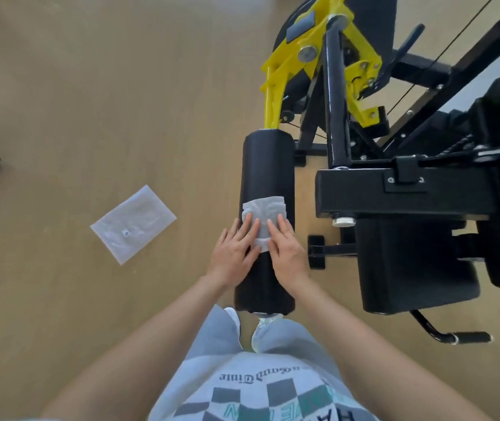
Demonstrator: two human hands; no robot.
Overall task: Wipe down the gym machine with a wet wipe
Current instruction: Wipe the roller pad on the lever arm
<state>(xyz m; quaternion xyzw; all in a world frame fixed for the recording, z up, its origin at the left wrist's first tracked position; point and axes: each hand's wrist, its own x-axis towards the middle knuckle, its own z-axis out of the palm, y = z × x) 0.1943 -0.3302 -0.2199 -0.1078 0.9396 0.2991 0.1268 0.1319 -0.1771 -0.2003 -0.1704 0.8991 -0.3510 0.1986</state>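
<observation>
A black padded roller [268,165] of the gym machine runs away from me in the middle of the view, fixed to a yellow arm [276,86]. A white wet wipe [265,209] lies spread across the roller's top. My left hand [235,253] and my right hand [286,250] both lie flat on the roller, fingers pressing the wipe's near half down. The fingers are stretched out and slightly apart. The wipe's near edge is hidden under my fingers.
A flat white wipe packet [133,223] lies on the wooden floor to the left. The machine's black frame [406,192] and black seat pad [416,268] stand close on the right, with a small handle [467,337] sticking out low. My shoes [261,325] are under the roller's near end.
</observation>
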